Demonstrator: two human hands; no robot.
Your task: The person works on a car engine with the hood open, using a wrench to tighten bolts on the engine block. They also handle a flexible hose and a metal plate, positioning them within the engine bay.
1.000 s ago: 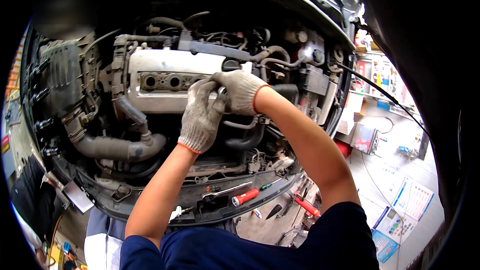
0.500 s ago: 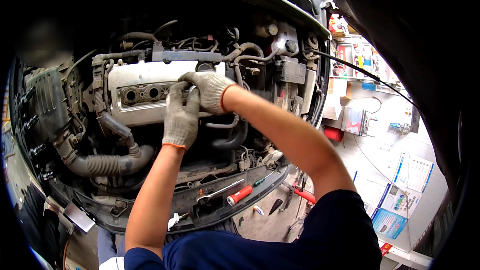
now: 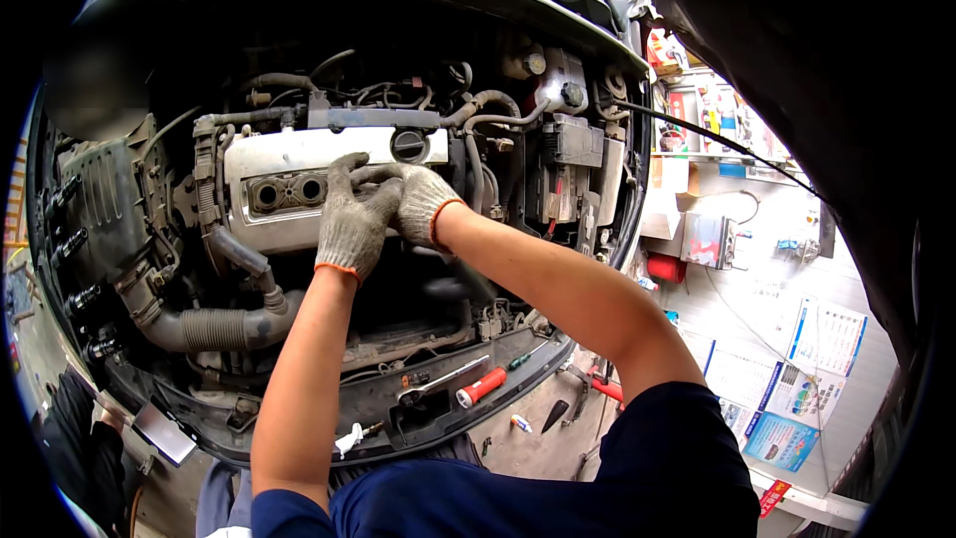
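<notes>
On the front panel [image 3: 224, 438], nearest the person, a ratchet [image 3: 443, 382], a red flashlight [image 3: 481, 389] and a green-handled screwdriver [image 3: 525, 354] lie apart from both hands. Beyond it, the gloved left hand [image 3: 356, 217] and right hand [image 3: 418, 204] meet over the engine cover [image 3: 289, 151], at the right part of its recess [image 3: 289, 195]. The fingers of both are bent and overlap; whether they grasp anything small or are merely closed together cannot be told.

Half a second ago the right hand's fingers lay across the top and hid part of the black cap [image 3: 409, 145]. Now the left hand's fingertips reach highest and the cap shows whole, just beyond the gloves. The work therefore seems to centre on the recess, where two round holes show left of the hands. Farther off stands the reservoir [image 3: 563, 80].
</notes>
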